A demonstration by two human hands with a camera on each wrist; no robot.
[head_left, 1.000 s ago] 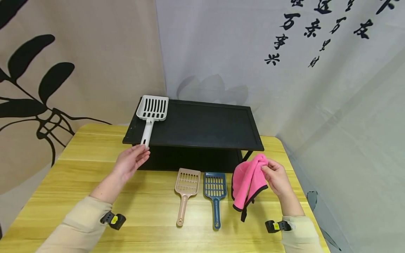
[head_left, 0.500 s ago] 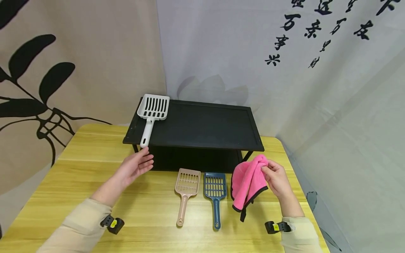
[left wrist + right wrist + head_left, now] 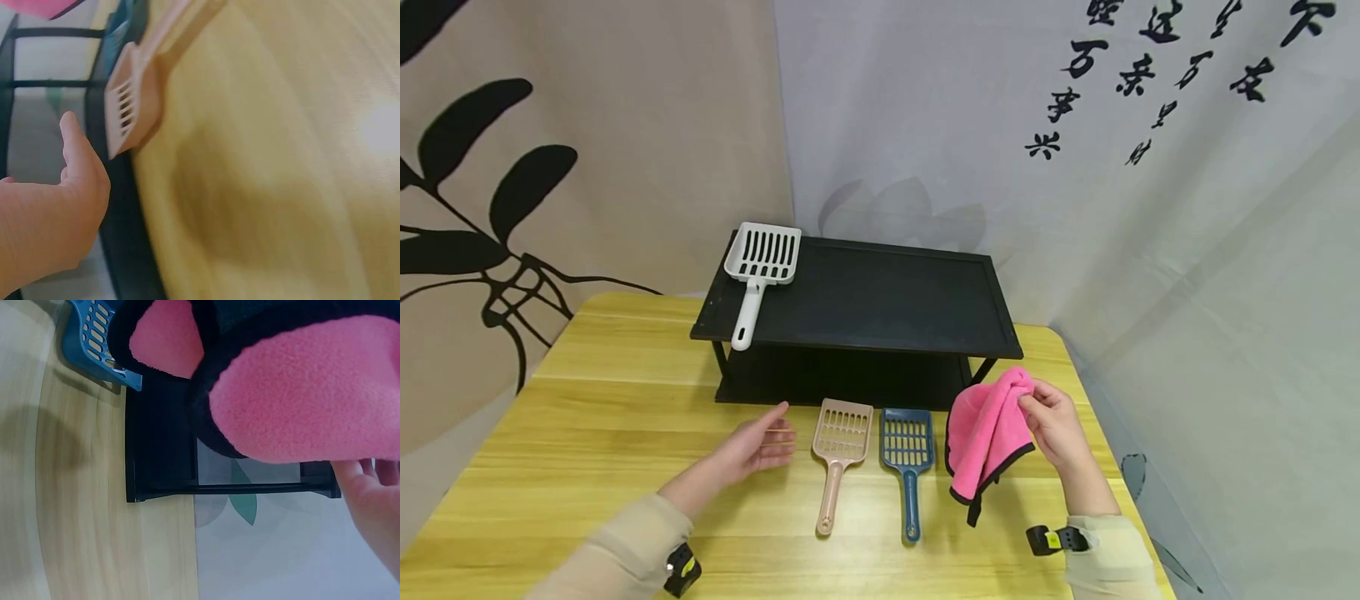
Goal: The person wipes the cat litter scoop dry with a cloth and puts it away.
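Note:
In the head view my left hand (image 3: pixel 754 446) hovers over the table, fingers relaxed and holding nothing, just left of a beige litter scoop (image 3: pixel 842 433). Beside that scoop lies a blue litter scoop (image 3: pixel 908 440), its handle toward me. A white litter scoop (image 3: pixel 763 252) rests on the top left of the black shelf (image 3: pixel 880 292), handle end over the front edge. My right hand (image 3: pixel 1060 421) pinches a pink cloth (image 3: pixel 988 433) with black edging, which hangs down right of the blue scoop. The right wrist view shows the cloth (image 3: pixel 306 394) close up, covering part of my fingers.
The two-tier black shelf stands at the back of the wooden table (image 3: pixel 617 400), its lower tier (image 3: pixel 850 375) just behind the beige and blue scoops. A printed fabric backdrop (image 3: pixel 895 108) hangs behind the table and along the right side.
My left hand has let go of the white scoop's handle, leaving it on the shelf, and has come down and right toward the beige scoop. My right hand keeps holding the cloth in place.

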